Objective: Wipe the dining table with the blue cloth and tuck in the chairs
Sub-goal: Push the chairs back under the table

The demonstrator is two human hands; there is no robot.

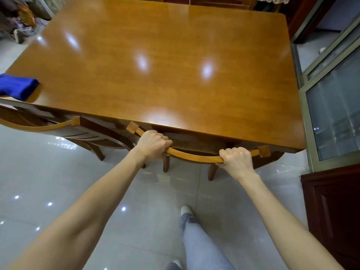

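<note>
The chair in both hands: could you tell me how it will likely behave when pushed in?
The chair looks like solid wood, so probably stiff and fairly heavy. Its legs should slide easily on the glossy floor tiles. With left hand and right hand gripping it well apart, it likely won't twist.

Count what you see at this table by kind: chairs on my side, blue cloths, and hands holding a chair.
Chairs on your side: 2, the gripped chair and the chair to its left
Blue cloths: 1, the blue cloth
Hands holding a chair: 2, left hand and right hand, both on the gripped chair's top rail
Total: 5
</note>
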